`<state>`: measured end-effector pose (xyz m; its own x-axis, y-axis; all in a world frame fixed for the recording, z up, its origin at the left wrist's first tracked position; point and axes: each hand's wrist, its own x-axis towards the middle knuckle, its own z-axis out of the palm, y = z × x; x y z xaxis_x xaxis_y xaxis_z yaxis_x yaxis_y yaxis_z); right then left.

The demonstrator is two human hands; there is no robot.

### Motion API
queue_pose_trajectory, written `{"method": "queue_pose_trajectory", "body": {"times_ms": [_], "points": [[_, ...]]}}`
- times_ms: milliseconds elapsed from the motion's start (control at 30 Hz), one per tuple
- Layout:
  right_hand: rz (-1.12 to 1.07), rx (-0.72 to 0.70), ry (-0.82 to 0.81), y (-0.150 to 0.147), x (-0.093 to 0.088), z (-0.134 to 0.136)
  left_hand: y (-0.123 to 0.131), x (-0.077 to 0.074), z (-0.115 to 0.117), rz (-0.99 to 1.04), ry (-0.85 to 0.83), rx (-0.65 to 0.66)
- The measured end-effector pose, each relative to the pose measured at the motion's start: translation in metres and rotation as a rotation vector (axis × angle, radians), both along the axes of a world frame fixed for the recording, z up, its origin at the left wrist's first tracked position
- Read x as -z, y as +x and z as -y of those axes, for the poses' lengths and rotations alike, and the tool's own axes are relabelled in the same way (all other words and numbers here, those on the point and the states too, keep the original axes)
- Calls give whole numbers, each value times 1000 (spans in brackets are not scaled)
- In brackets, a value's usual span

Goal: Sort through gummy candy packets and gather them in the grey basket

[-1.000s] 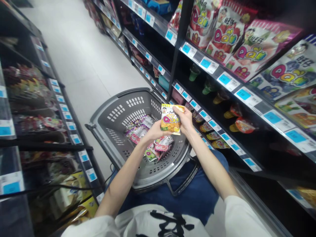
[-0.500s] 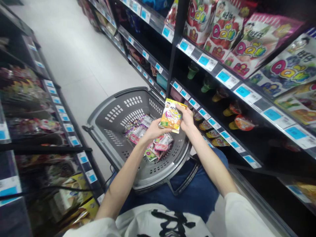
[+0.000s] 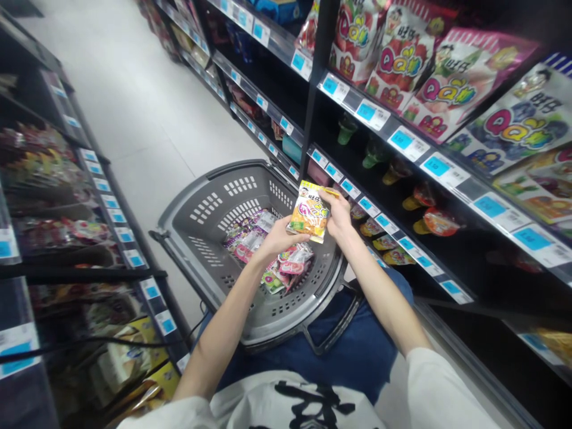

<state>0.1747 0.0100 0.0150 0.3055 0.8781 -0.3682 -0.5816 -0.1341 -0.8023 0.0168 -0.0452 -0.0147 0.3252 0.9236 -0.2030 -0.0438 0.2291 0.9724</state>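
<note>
Both hands hold one small yellow and orange candy packet (image 3: 310, 212) above a grey plastic shopping basket (image 3: 214, 205). My left hand (image 3: 280, 236) grips the packet's lower left edge. My right hand (image 3: 338, 213) pinches its upper right corner and right side. Several small pink, purple and green candy packets (image 3: 268, 250) lie in the basket's bottom, just under my hands. The basket rests against my knees, with its dark handle (image 3: 333, 330) lying over my blue trousers.
Black store shelves with blue price tags (image 3: 369, 111) run along the right, holding large candy bags (image 3: 447, 83) above and small jelly cups (image 3: 431, 221) lower down. Another shelf with packets (image 3: 49, 173) lines the left. A pale tiled aisle floor (image 3: 147, 101) stretches ahead.
The packet has tilted and turned slightly between my hands, its top leaning right. My hands stay over the basket in almost the same place.
</note>
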Motion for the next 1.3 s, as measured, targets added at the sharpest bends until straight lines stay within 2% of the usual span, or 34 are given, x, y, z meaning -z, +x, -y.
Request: {"method": "queue_pose_trajectory", "body": {"times_ms": [400, 567, 700, 767, 867, 967, 1033, 1133, 1300], "points": [[3, -67, 17, 4, 5, -4, 1, 6, -2, -31, 67, -33], [171, -155, 115, -5, 6, 3, 6, 5, -1, -328, 313, -282], [321, -231, 80, -13, 9, 8, 10, 3, 1, -394, 495, -377], [278, -309, 80, -15, 8, 11, 12, 4, 3, -478, 691, -413], [80, -404, 153, -15, 0, 15, 13, 9, 5, -587, 1047, -443], [-104, -468, 222, -12, -11, 19, 14, 14, 7, -603, 1333, -424], [-178, -484, 217, -10, -16, 21, 13, 16, 7, -606, 1446, -395], [-229, -457, 186, -7, -18, 23, 11, 19, 8, -594, 1508, -321], [-268, -474, 211, -7, -24, 27, 7, 26, 7, -606, 1478, -190]]}}
